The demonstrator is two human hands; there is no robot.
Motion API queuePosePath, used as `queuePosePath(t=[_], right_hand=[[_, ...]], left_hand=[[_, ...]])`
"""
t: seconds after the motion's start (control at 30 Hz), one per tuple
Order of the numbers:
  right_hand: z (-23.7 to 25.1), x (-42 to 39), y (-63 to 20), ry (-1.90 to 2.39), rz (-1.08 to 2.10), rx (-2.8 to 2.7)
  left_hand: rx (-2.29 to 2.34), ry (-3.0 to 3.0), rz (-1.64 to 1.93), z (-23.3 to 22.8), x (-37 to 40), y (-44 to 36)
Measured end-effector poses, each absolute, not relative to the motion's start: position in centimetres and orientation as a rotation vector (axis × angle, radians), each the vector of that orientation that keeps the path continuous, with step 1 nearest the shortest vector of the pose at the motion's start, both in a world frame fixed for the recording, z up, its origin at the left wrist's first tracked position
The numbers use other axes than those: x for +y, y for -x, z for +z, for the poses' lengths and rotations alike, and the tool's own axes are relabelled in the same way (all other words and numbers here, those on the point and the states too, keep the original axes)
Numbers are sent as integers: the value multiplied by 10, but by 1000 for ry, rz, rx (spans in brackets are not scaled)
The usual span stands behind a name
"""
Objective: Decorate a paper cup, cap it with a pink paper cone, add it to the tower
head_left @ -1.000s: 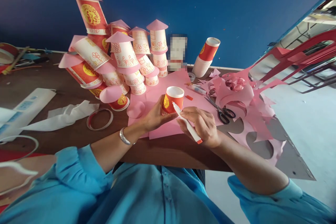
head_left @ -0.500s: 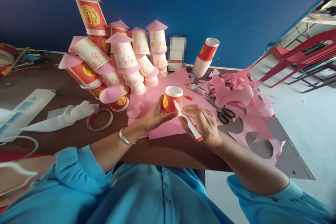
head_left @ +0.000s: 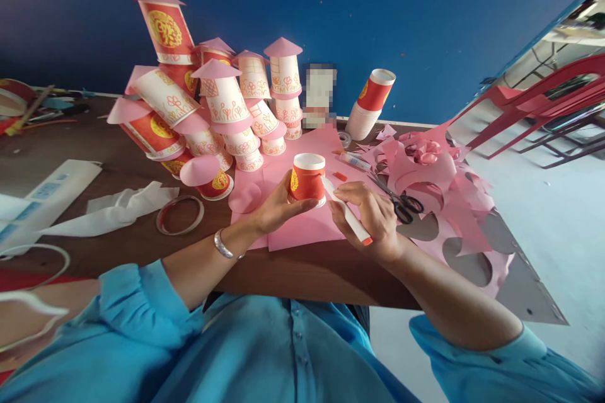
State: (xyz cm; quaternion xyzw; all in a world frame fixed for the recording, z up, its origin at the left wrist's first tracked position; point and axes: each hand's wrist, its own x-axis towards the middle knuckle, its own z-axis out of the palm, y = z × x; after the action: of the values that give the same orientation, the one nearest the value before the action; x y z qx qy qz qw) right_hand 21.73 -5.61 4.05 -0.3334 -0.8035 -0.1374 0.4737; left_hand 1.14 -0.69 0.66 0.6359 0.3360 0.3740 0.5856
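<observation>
A red paper cup point(head_left: 308, 183) with a yellow emblem and a white rim stands upright over pink paper point(head_left: 288, 231). My left hand point(head_left: 278, 206) is wrapped round its left side, thumb across the lower front. In my right hand point(head_left: 371, 217) is a white marker point(head_left: 350, 219) with an orange end, its tip close to the cup's right side; whether it touches I cannot tell. An orange marker cap point(head_left: 339, 176) lies just beyond on the paper. Left of the cup is a pink paper disc point(head_left: 244, 198).
Decorated cup towers point(head_left: 227, 101) with pink cone tops crowd the back left. A stack of cups point(head_left: 371, 104) leans by the blue wall. Scissors point(head_left: 405, 204) and cut pink scraps point(head_left: 425, 167) lie right. At left are a tape roll point(head_left: 180, 215) and crumpled white material point(head_left: 135, 204).
My right hand has drawn the marker slightly right, and its tip has moved from the cup's front to its right side. The cup has shifted slightly left in my left hand.
</observation>
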Motion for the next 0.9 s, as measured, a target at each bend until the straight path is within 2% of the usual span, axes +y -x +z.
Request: queuePosePath(t=[0.9], right_hand=[[40,-55,-215,759,-265,-1966]], left_hand=[[692,-1362,896,5,-5,-10]])
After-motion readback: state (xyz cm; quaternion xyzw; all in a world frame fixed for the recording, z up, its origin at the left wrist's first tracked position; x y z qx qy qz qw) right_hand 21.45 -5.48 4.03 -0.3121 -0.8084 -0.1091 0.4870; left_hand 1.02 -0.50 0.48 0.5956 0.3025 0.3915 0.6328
